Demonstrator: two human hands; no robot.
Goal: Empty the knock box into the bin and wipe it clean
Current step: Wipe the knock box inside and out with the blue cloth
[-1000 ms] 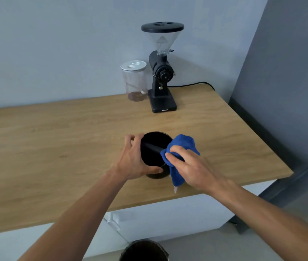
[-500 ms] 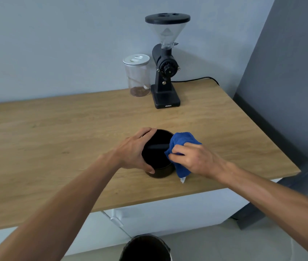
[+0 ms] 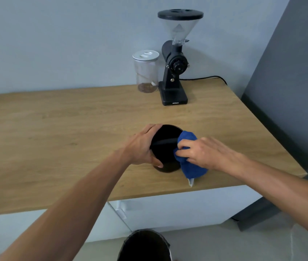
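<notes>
1. Black knock box (image 3: 165, 147) upright near the front edge of a wooden tabletop (image 3: 55, 132), with a dark bar across its round opening.
2. Left hand (image 3: 142, 146) wrapped around the box's left side, fingers curled over the far rim, thumb on the near wall.
3. Right hand (image 3: 202, 152) pinching a bunched blue cloth (image 3: 189, 157) against the box's right rim; rest of the cloth hanging down onto the tabletop beside the box.
4. Black bin (image 3: 145, 245) on the floor below the tabletop's front edge, partly cut off at the bottom.
5. Black coffee grinder (image 3: 175, 61) at the back by the wall, with a lidded clear jar (image 3: 146, 71) just left of it.
</notes>
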